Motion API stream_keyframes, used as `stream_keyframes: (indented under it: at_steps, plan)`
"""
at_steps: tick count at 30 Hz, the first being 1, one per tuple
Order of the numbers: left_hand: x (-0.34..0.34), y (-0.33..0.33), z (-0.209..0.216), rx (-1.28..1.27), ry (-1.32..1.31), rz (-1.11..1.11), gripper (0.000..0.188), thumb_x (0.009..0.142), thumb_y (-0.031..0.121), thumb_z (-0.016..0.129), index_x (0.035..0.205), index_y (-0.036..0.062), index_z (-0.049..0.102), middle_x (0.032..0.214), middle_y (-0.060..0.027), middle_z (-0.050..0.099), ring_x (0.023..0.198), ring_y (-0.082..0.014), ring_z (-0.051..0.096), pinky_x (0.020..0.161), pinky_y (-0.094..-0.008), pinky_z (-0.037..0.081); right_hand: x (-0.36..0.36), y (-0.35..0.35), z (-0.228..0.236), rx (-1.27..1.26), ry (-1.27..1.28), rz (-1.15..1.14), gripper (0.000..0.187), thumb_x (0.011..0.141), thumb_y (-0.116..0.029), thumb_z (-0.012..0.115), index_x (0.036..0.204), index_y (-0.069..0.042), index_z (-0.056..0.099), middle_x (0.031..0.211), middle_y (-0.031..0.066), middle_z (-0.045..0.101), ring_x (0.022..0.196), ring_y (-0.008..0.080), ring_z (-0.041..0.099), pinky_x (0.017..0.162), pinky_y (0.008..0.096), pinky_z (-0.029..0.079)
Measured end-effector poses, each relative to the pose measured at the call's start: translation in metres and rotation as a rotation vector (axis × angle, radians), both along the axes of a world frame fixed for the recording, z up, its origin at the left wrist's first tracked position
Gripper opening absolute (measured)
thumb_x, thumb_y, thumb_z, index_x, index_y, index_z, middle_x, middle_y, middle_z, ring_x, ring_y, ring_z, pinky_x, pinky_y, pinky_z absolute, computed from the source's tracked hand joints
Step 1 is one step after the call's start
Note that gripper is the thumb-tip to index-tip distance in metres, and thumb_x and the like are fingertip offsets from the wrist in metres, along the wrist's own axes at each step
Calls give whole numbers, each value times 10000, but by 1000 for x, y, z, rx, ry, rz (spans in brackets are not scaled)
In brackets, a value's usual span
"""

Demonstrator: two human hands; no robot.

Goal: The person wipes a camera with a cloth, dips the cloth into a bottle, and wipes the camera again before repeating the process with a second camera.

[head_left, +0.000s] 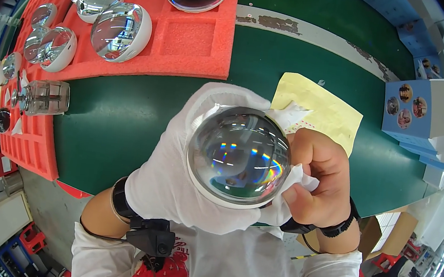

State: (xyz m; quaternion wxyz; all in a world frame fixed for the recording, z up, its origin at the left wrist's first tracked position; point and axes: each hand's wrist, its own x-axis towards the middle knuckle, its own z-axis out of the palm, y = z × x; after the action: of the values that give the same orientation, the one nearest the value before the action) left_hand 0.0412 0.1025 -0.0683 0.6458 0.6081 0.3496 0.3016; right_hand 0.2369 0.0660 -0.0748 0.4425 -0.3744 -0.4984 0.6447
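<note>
Clear dome (239, 154) near red-lettered shirt (234, 262)

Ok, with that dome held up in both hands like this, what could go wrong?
The smooth, clear round dome with a white rim might slip, since the white-gloved left hand grips it through fabric.

The right hand, pinching a crumpled white wipe, is bare, so skin contact could smudge the dome.

Other clear, white-rimmed domes sit close together in the red foam tray; bumping them could leave scratches.

Red lettering (179, 244) (small, tilted), on a white shirt (240, 260)
</note>
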Motion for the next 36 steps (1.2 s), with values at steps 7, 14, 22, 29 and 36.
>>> stream_keyframes:
  at_steps: [7,14,22,29,36]
  plan:
    - [6,-5,4,-115,-26,57,929,490,123,844,1260,42,332,1105,-89,561,988,-179,579,846,-309,469,-1,-3,-4,10,-23,14,335,614,29,606,723,-94,314,737,-20,304,651,69,258,554,215,239]
    - [19,-15,20,-403,-15,289,874,532,60,818,1262,28,336,1105,-109,558,991,-191,584,846,-323,483,-2,-3,-1,-153,161,-6,362,622,55,565,805,-106,298,835,-10,281,735,80,279,606,204,282]
    - [13,-15,4,-5,2,166,889,504,35,817,1259,29,347,1110,-115,554,968,-189,586,838,-325,490,5,3,-3,-119,114,79,337,640,77,520,805,-105,289,843,-15,270,738,67,266,610,185,265]
    - [6,-7,6,-11,5,101,891,488,33,820,1244,33,349,1124,-116,547,963,-181,587,822,-311,488,2,3,1,-248,160,39,312,579,22,527,753,-114,307,768,-29,350,686,87,326,623,190,250]
    - [14,-11,7,58,29,77,889,486,36,822,1237,38,345,1139,-118,538,954,-179,588,817,-306,488,5,0,-1,-120,86,59,364,619,16,588,772,-110,283,773,-32,287,667,46,250,545,199,234]
